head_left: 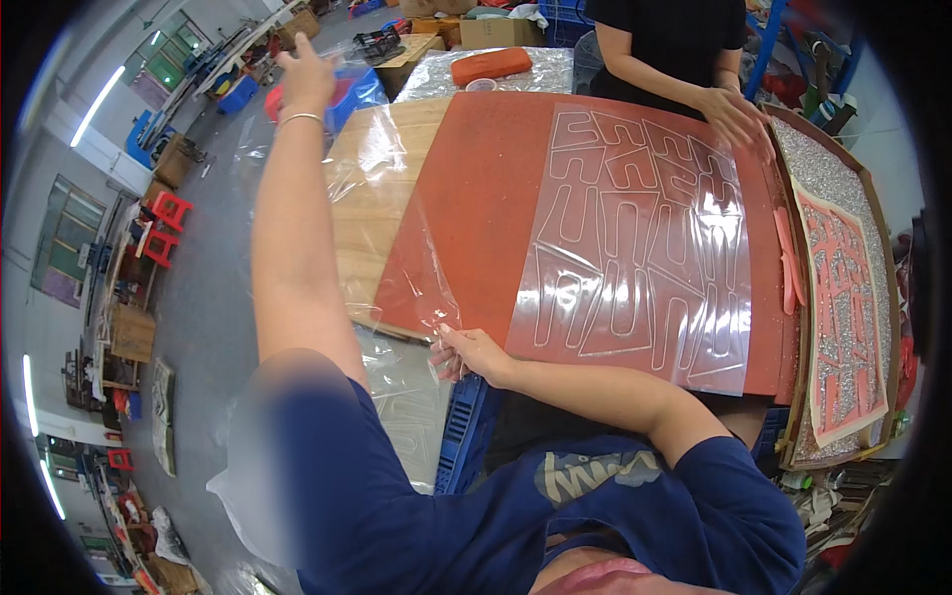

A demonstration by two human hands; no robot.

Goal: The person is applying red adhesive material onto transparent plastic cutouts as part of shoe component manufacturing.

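A thin clear plastic sheet (402,213) stretches between my hands, over the left part of the board. Raised at the far left, my left hand (309,81) has one finger stretched out, the others curled at the sheet's far edge. My right hand (474,355) pinches the sheet's near corner by the board's front edge. To the right, another clear sheet (635,233) marked with looped and angular outlines lies flat on a reddish-brown board (466,178). A co-worker's hands (736,121) are above its far right corner, blurred.
A pale wooden board (362,188) shows beneath the sheet at left. At right stands a shallow tray (848,159) of speckled grey material with a pink cut-out panel (843,317). Pink strips (789,263) lie alongside. Below the front edge is a blue plastic crate (466,426).
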